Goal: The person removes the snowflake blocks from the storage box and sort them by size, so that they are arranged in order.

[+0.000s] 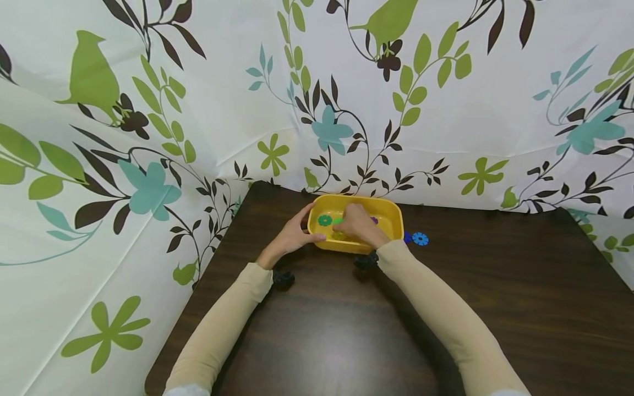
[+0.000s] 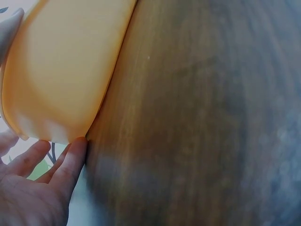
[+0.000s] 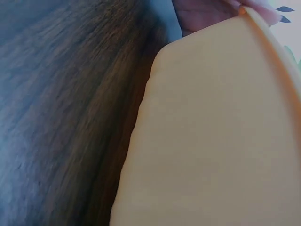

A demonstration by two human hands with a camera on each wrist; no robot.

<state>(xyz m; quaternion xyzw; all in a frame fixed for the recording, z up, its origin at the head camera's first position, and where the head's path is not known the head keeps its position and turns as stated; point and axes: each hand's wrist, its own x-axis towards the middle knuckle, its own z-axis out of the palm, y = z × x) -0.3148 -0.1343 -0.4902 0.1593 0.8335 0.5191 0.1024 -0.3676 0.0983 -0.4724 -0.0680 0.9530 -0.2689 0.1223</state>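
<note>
A yellow plastic tub (image 1: 395, 220) stands near the far edge of the table. My left hand (image 1: 293, 236) holds its left end, thumb on the near side and fingers at the end wall; fingertips (image 2: 77, 143) touch that wall in the left wrist view. My right hand (image 1: 358, 221) reaches down inside the tub with bent fingers, beside a bright green piece (image 1: 339, 221). Whether it pinches a piece is hidden. Also in the tub lie a green notched disc (image 1: 324, 220) and a purple one (image 1: 374, 220). The tub's wall (image 3: 211, 117) hides the right fingers in the right wrist view.
A blue notched disc (image 1: 420, 238) and a darker blue one (image 1: 407, 237) lie on the dark wooden table (image 1: 322, 330), just right of the tub. Behind the table hangs a white cloth (image 1: 213, 121) printed with leaves and birds.
</note>
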